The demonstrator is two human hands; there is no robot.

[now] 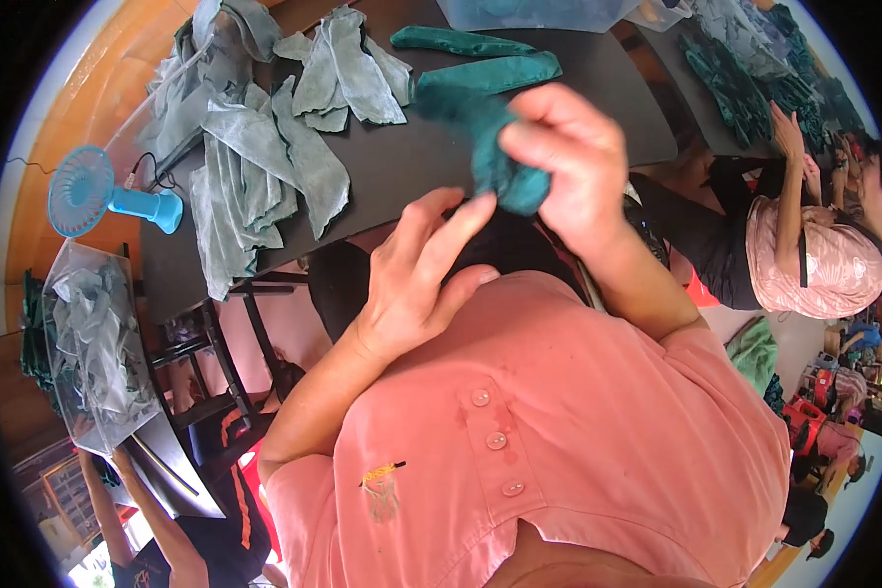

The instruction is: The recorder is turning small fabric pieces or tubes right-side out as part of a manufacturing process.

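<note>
My right hand (583, 171) is closed on a dark green velvety fabric piece (510, 176), which is bunched up and partly blurred by motion. My left hand (412, 265) has its fingers apart, with one fingertip at the lower edge of that piece; it grips nothing. Just beyond, on the dark table (392, 171), lie two more strips of green velvety fabric (490, 73). Grey-green fabric pieces (348, 69) rest to their left. A larger layered stack of grey-green pieces (245, 186) hangs partly over the near table edge.
A small blue fan (83, 191) stands at the table's left. A clear bin (93, 343) of grey fabric is further left, beside another person's arms (157, 510). A translucent tub (539, 12) sits at the far edge. At right, a seated person (804, 255) is near more green fabric (730, 93).
</note>
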